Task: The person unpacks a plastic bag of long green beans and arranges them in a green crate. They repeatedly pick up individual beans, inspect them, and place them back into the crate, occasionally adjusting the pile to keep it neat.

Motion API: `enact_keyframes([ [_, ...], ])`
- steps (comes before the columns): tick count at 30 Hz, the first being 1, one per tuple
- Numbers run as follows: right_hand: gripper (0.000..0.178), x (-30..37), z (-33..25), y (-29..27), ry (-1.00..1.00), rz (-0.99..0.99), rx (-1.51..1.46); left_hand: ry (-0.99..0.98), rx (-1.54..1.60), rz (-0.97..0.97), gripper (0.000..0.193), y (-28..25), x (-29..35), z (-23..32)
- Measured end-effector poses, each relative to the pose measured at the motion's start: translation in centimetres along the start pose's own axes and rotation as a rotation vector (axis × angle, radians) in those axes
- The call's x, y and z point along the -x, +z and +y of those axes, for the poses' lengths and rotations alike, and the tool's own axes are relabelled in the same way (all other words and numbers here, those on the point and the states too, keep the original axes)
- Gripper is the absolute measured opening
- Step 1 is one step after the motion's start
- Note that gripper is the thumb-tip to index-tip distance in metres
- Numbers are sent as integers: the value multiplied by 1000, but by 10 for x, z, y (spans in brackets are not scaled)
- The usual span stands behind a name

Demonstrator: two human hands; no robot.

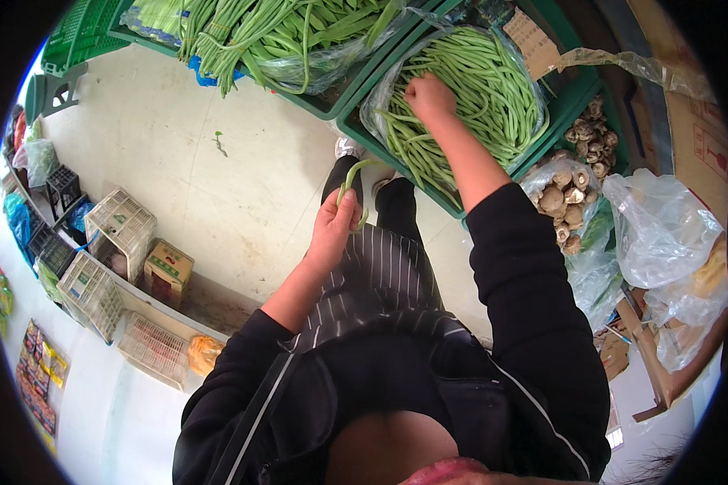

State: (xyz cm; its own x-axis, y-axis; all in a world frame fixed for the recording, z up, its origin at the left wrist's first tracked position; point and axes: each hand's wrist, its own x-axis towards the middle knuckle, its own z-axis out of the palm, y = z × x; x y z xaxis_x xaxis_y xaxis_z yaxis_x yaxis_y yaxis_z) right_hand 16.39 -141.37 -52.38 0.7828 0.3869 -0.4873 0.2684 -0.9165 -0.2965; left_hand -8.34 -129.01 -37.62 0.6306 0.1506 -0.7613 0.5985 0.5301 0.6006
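My left hand (334,232) is closed around a few curved green beans (350,175), held in front of my striped apron. Their ends stick out above and below the fingers. To the right, my right hand (430,95) reaches into a green plastic crate (400,171) lined with clear plastic. A heap of long green beans (493,89) fills this crate. The right fingers are curled down at the left part of the heap, and whatever they pinch is hidden beneath them.
Another green crate (303,103) at the far side holds bundled long beans (218,36) and flat pods (352,36). Mushrooms (570,198) lie right of the bean crate, beside clear plastic bags (663,226). Pale baskets (121,222) and a cardboard box (167,271) stand at left.
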Motion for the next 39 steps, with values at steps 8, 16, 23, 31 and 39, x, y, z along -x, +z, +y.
enact_keyframes([
  [8,14,89,-26,-32,147,558,-1333,112,0,73,29,-27,22,28],
  [16,53,174,-79,-52,221,-601,-1510,87,-352,-107,20,-37,54,55],
  [23,40,235,-53,-83,69,-776,-1293,54,-460,-282,24,-4,63,39],
  [31,29,234,-14,-89,180,-307,-1585,-185,216,163,39,-5,16,27],
  [39,33,250,-18,-103,197,-359,-1770,-368,567,-168,52,13,-1,43],
])
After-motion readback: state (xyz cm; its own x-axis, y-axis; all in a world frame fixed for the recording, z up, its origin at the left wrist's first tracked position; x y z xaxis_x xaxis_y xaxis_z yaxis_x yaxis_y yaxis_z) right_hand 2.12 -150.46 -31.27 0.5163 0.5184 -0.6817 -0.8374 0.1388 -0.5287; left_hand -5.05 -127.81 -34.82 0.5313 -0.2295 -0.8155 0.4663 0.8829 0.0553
